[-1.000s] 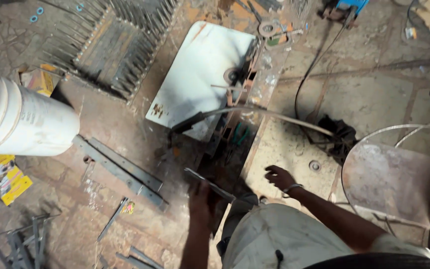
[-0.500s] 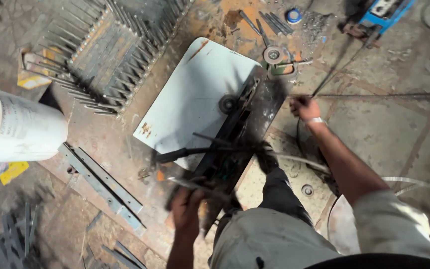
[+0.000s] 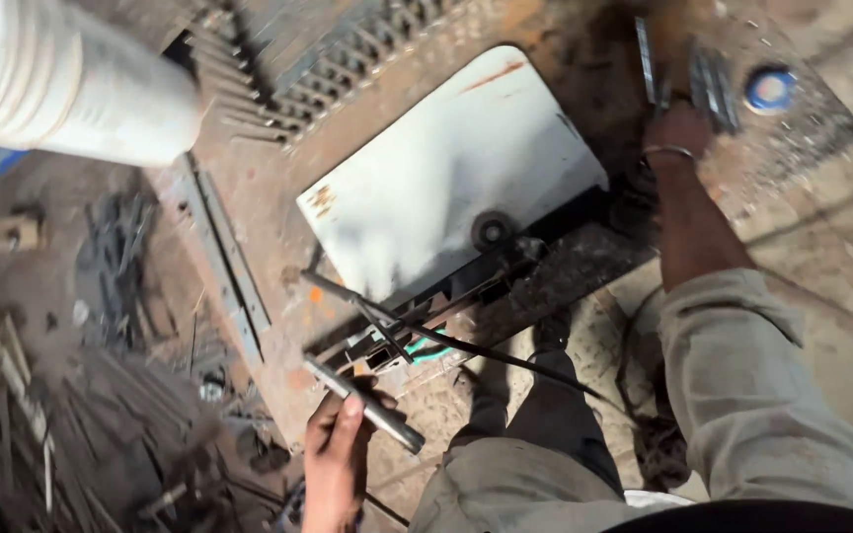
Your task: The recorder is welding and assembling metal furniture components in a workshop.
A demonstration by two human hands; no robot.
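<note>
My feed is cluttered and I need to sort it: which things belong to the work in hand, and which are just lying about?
In hand:
- left hand gripping a short grey metal rod
- right hand reaching to thin grey metal strips
- dark steel cutting machine on the rusty floor

Lying about:
- white ribbed plastic bucket
- white metal sheet
- blue round disc
- long steel angle bars

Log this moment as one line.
left hand: grips metal rod | right hand: reaching at metal strips | white panel: flat on floor
</note>
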